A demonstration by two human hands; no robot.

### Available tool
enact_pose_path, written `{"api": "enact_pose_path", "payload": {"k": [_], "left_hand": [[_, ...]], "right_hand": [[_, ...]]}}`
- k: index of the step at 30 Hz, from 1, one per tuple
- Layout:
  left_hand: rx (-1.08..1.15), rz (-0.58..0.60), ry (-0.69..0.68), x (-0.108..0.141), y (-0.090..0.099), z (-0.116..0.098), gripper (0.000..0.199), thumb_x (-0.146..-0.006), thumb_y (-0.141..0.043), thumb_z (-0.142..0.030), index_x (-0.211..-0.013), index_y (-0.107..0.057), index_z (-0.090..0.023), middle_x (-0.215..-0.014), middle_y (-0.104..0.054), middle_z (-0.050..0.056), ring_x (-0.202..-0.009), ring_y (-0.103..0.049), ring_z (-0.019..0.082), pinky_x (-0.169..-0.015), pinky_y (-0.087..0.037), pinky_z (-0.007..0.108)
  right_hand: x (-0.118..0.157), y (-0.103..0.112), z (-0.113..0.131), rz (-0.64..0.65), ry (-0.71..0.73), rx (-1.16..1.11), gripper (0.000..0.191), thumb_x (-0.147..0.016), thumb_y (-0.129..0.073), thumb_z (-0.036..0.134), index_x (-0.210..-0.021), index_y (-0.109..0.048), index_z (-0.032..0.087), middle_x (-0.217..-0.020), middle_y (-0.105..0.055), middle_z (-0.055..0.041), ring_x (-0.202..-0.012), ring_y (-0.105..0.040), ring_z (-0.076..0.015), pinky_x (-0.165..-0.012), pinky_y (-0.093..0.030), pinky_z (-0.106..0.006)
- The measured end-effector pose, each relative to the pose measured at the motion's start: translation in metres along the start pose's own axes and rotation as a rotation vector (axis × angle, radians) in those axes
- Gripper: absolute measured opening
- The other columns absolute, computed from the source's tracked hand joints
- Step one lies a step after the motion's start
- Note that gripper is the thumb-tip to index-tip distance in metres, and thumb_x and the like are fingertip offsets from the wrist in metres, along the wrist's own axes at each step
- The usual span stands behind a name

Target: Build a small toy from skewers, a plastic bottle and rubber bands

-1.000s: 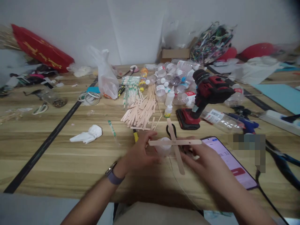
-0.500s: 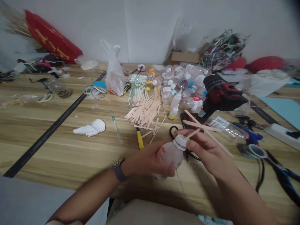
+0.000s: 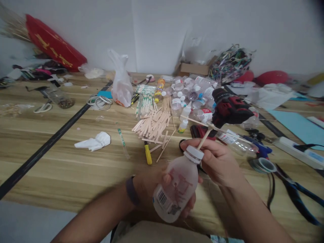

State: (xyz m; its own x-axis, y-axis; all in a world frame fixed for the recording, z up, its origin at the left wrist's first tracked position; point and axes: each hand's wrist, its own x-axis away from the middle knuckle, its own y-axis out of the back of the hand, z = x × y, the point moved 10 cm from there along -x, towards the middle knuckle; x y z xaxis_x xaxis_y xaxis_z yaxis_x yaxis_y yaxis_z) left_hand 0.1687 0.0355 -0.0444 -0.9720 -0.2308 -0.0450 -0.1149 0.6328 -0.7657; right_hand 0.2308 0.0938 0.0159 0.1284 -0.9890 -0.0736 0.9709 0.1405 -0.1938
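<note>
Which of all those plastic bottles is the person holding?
The frosted, white-capped bottle nearest the camera: the left hand grips it, while the other bottles sit farther back on the table.

Craft wkshop, prob.: plastic btls (image 3: 193,95) nr back edge of table (image 3: 63,168), cordless drill (image 3: 231,108) & loose wooden sticks (image 3: 155,123) nearer front.

The one camera is sitting on the person's head, facing forward and down; it is viewing the left hand (image 3: 151,177) and right hand (image 3: 220,164) from close above, with the table (image 3: 63,168) spreading beyond and the wall (image 3: 159,37) standing behind.
</note>
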Motion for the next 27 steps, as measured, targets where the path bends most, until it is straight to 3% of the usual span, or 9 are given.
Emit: {"api": "enact_pose_path", "payload": {"k": [2, 5, 8, 10, 12, 15, 18, 22, 27], "left_hand": [[-0.051, -0.08, -0.051, -0.001, 0.002, -0.01, 0.074, -0.049, -0.08, -0.07, -0.101, -0.064, -0.02, -0.07, -0.066, 0.002, -0.056, -0.061, 0.017, -0.053, -0.047, 0.027], [-0.199, -0.298, -0.134, 0.004, 0.011, -0.033, 0.049, -0.056, -0.086, -0.049, -0.086, -0.064, -0.017, -0.07, -0.061, 0.0, -0.059, -0.054, 0.012, -0.055, -0.041, 0.022], [-0.273, -0.409, -0.178, 0.01, 0.013, -0.047, 0.036, -0.061, -0.086, -0.032, -0.083, -0.062, -0.017, -0.07, -0.057, -0.003, -0.059, -0.048, 0.009, -0.056, -0.037, 0.02], [-0.278, -0.434, -0.185, 0.011, 0.015, -0.048, 0.038, -0.061, -0.085, -0.035, -0.084, -0.061, -0.017, -0.071, -0.057, -0.002, -0.06, -0.048, 0.01, -0.056, -0.036, 0.021], [-0.256, -0.452, -0.186, 0.012, 0.018, -0.044, 0.042, -0.059, -0.085, -0.04, -0.084, -0.061, -0.017, -0.071, -0.058, -0.001, -0.061, -0.049, 0.011, -0.056, -0.037, 0.022], [-0.222, -0.475, -0.19, 0.013, 0.022, -0.039, 0.047, -0.057, -0.085, -0.045, -0.087, -0.061, -0.018, -0.072, -0.059, 0.0, -0.063, -0.05, 0.012, -0.058, -0.037, 0.023], [-0.211, -0.49, -0.194, 0.013, 0.022, -0.037, 0.051, -0.056, -0.086, -0.047, -0.088, -0.061, -0.018, -0.073, -0.059, 0.0, -0.063, -0.051, 0.013, -0.058, -0.037, 0.024], [-0.191, -0.508, -0.198, 0.013, 0.023, -0.037, 0.054, -0.055, -0.087, -0.048, -0.089, -0.06, -0.017, -0.074, -0.061, 0.001, -0.063, -0.054, 0.013, -0.059, -0.038, 0.024], [-0.159, -0.507, -0.202, 0.012, 0.023, -0.035, 0.057, -0.056, -0.085, -0.056, -0.09, -0.059, -0.018, -0.075, -0.063, 0.001, -0.062, -0.057, 0.014, -0.058, -0.043, 0.026]], "right_hand": [[-0.003, 0.006, 0.002, -0.048, 0.034, 0.049, 0.036, -0.076, -0.077, 0.057, -0.096, -0.076, 0.028, -0.088, -0.075, -0.0044, -0.048, -0.058, -0.0148, -0.04, -0.047, -0.028], [-0.009, 0.019, 0.007, -0.133, 0.109, 0.142, 0.029, -0.074, -0.08, 0.052, -0.085, -0.072, 0.026, -0.082, -0.072, -0.0017, -0.069, -0.063, -0.0178, -0.061, -0.052, -0.03], [-0.014, 0.024, 0.004, -0.153, 0.124, 0.162, 0.041, -0.063, -0.086, 0.055, -0.077, -0.061, 0.026, -0.074, -0.064, 0.0011, -0.07, -0.062, -0.0187, -0.063, -0.05, -0.029], [-0.016, 0.022, 0.002, -0.136, 0.127, 0.158, 0.06, -0.053, -0.082, 0.071, -0.086, -0.058, 0.027, -0.083, -0.066, -0.0013, -0.08, -0.065, -0.0239, -0.07, -0.052, -0.033], [-0.016, 0.015, -0.002, -0.083, 0.107, 0.124, 0.077, -0.054, -0.072, 0.082, -0.107, -0.058, 0.029, -0.106, -0.069, -0.007, -0.101, -0.066, -0.0301, -0.084, -0.052, -0.04], [-0.013, 0.004, -0.01, -0.009, 0.019, 0.0, 0.066, -0.078, -0.067, 0.066, -0.131, -0.052, 0.03, -0.127, -0.066, -0.0086, -0.122, -0.058, -0.0296, -0.099, -0.046, -0.044], [-0.011, 0.004, -0.015, -0.047, -0.042, -0.074, 0.048, -0.085, -0.068, 0.049, -0.128, -0.058, 0.028, -0.114, -0.073, -0.0066, -0.111, -0.064, -0.0265, -0.095, -0.047, -0.041], [-0.015, 0.009, -0.015, -0.128, -0.034, -0.105, 0.045, -0.076, -0.079, 0.047, -0.115, -0.065, 0.029, -0.093, -0.073, -0.0012, -0.085, -0.066, -0.0191, -0.08, -0.049, -0.031], [-0.019, 0.008, -0.02, -0.138, -0.048, -0.125, 0.038, -0.075, -0.081, 0.045, -0.105, -0.069, 0.026, -0.084, -0.067, 0.0022, -0.071, -0.057, -0.0129, -0.065, -0.043, -0.022]]}}
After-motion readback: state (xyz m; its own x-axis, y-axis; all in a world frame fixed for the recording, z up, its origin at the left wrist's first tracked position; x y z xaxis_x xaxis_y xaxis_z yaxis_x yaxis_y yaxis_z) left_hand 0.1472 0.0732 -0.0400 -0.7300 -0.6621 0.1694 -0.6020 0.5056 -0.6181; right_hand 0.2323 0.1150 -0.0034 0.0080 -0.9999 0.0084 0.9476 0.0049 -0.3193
